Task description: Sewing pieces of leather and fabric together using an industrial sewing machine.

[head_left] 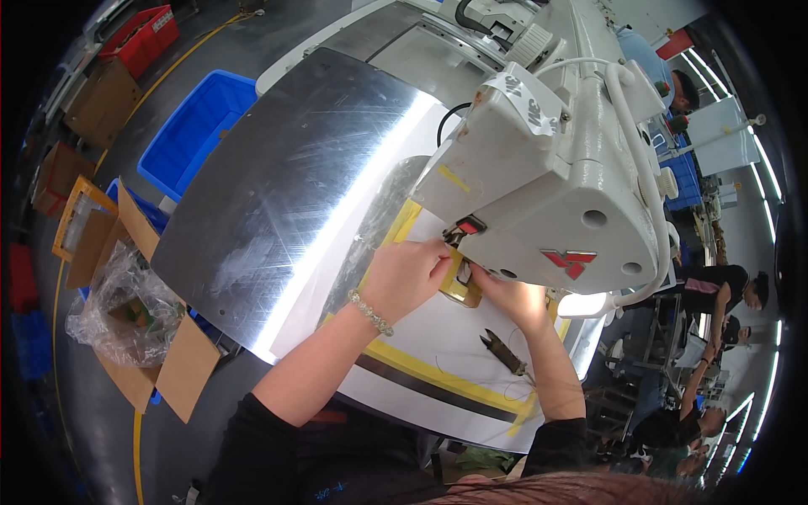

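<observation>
My left hand [406, 279], a beaded bracelet at its wrist, is raised to the needle area [457, 233] of a white sewing machine [572, 206], fingers bent together; what they pinch is too small to make out. My right hand [511, 299] reaches under the machine's head beside a yellowish metal plate [460, 289], its fingers largely hidden. Dark thread snips [505, 352] lie on the white work surface [412, 404] near my right forearm, with loose thread around them. Yellow tape [396, 349] borders the work area.
A steel extension table [244, 194] spans the left. Beyond it are a blue bin [181, 135], an open cardboard box [181, 379] with crumpled plastic, and a red crate [139, 38]. A lit lamp [589, 305] hangs at the machine's right. Several co-workers [715, 295] work along the right.
</observation>
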Demonstrator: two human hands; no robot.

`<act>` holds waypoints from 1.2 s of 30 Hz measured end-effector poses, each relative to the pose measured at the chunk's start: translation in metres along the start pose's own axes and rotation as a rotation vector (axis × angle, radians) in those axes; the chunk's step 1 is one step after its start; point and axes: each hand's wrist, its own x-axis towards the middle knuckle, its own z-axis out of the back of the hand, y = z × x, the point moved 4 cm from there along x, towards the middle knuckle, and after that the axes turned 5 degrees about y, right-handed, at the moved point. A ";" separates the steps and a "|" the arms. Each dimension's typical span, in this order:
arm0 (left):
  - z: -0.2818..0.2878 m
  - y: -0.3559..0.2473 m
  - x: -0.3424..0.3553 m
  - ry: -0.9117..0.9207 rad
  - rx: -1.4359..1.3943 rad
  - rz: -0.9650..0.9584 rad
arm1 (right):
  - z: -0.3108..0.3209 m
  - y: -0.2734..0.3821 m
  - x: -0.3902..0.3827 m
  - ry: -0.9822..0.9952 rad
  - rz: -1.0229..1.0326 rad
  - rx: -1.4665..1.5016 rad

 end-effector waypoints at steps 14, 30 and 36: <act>-0.004 -0.012 0.006 -0.071 0.068 -0.035 | 0.081 0.001 -0.122 0.078 -0.448 -0.045; -0.002 0.028 0.008 -0.097 -0.490 0.071 | 0.078 -0.362 -0.276 -0.045 -1.311 -0.660; 0.004 0.078 -0.008 0.038 0.130 0.023 | 0.071 -0.388 -0.269 -0.067 -1.289 -0.683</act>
